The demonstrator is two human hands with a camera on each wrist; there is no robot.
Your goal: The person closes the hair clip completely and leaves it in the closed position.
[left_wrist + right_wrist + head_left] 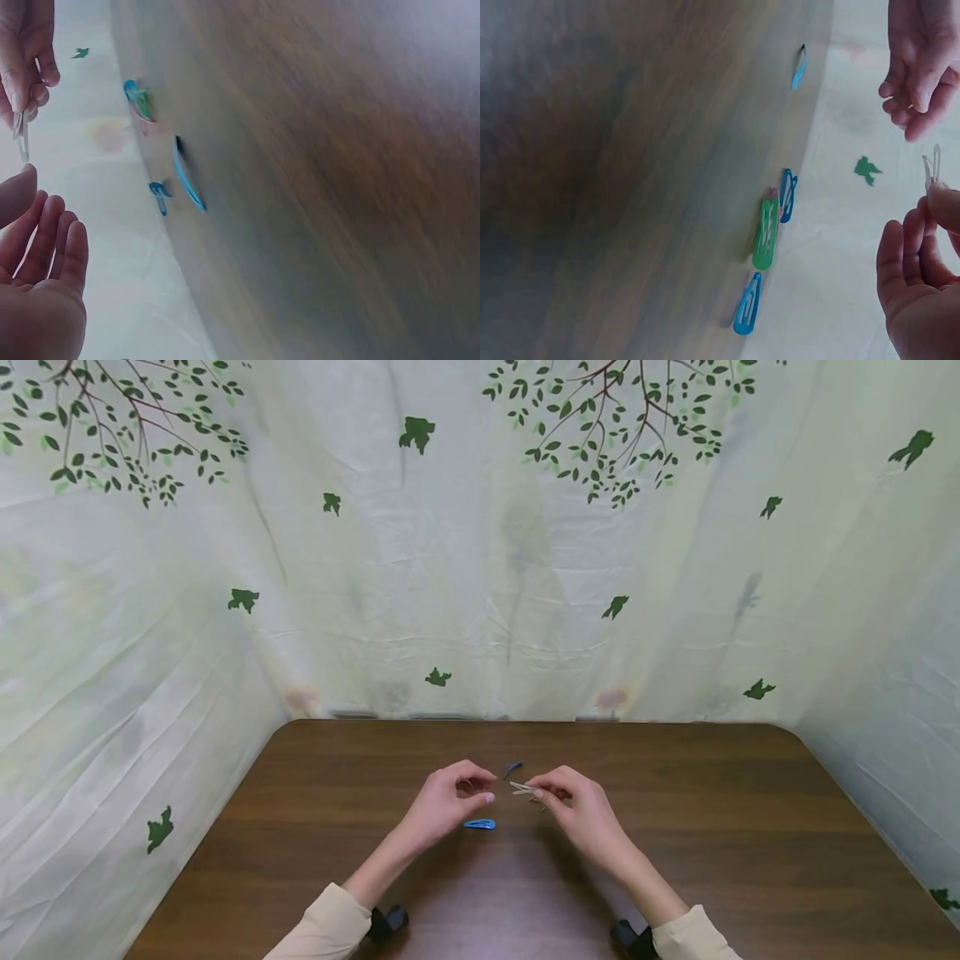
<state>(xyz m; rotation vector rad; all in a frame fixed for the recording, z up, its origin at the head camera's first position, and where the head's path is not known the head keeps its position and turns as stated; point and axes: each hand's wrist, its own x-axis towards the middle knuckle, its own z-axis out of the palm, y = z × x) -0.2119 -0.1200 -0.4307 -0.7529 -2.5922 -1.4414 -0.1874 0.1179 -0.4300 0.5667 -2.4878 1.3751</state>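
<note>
A pale, whitish snap hair clip (522, 788) is pinched between the thumb and fingers of my right hand (577, 810). Its two prongs stand apart and point toward my left hand (444, 800). That hand hovers just left of the clip, thumb and fingers parted, holding nothing. In the left wrist view the left thumb's tip lies close to the end of the pale clip (22, 139). Below the left hand a bright blue snap clip (480, 824) lies on the table. Beyond the hands is a dark blue clip (513, 769).
In the right wrist view a green clip (765, 234) lies beside a darker blue clip (787, 199), with a bit of pink at its end. Another blue clip (748, 304) is close by. The brown wooden table (712, 827) ends at a pale leaf-patterned curtain (555, 610).
</note>
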